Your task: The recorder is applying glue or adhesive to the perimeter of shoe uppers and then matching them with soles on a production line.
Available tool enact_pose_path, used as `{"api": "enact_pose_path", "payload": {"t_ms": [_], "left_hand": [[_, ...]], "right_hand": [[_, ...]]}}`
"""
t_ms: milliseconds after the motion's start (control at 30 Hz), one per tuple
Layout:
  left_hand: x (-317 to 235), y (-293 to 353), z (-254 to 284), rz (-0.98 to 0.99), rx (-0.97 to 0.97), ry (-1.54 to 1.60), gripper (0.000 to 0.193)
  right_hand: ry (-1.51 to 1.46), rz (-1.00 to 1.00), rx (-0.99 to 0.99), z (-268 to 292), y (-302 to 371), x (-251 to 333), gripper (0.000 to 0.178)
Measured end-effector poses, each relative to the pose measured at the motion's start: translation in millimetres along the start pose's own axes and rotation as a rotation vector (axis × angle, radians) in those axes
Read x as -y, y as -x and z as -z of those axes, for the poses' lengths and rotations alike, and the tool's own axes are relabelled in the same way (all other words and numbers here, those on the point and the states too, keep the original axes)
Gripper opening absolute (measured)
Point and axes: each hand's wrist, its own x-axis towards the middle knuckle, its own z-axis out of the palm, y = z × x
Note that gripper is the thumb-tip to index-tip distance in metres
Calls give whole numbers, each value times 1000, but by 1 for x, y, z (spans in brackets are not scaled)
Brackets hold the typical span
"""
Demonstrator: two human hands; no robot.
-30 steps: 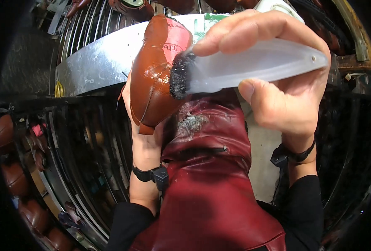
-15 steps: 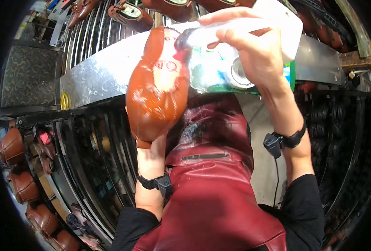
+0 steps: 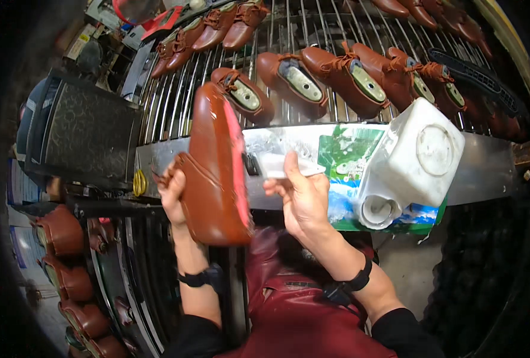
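Observation:
My left hand [image 3: 174, 188] is closed on a brown leather shoe [image 3: 211, 173] from its left side. The shoe stands on end, its smooth upper toward me and its pink-red sole edge facing right. Just right of the sole, my right hand [image 3: 306, 200] grips a brush [image 3: 286, 165] with a pale handle and dark bristles, thumb raised. The bristles come close to the sole edge; whether they touch it I cannot tell. Right of that hand, a white plastic jug [image 3: 423, 158] lies tipped, its round mouth toward me, on a green and blue printed sheet [image 3: 348, 152].
Behind the metal ledge [image 3: 486, 170], a rack of metal bars holds several brown laced shoes [image 3: 295, 80]. A black outsole [image 3: 474, 77] lies at the rack's right. More brown shoes [image 3: 77, 280] stand low on the left, below a dark patterned panel [image 3: 97, 122].
The shoe has turned, so its sole now faces right and its upper shows. My right hand with the brush has come down and left, away from the jug. The view takes in more of the rack.

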Motion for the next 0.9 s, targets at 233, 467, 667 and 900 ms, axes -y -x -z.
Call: {"api": "enact_pose_path", "payload": {"t_ms": [233, 467, 667, 900], "left_hand": [[0, -233, 36, -40, -142, -920, 43], [55, -290, -5, 55, -279, -1767, 49], [-49, -176, -35, 77, -21, -1637, 101], [-392, -33, -9, -613, -481, -2431, 70]], "right_hand": [[141, 231, -101, 1, 37, 59, 22], [275, 316, -179, 22, 66, 61, 22], [284, 345, -179, 51, 84, 72, 31], [284, 309, -90, 85, 129, 95, 35]]}}
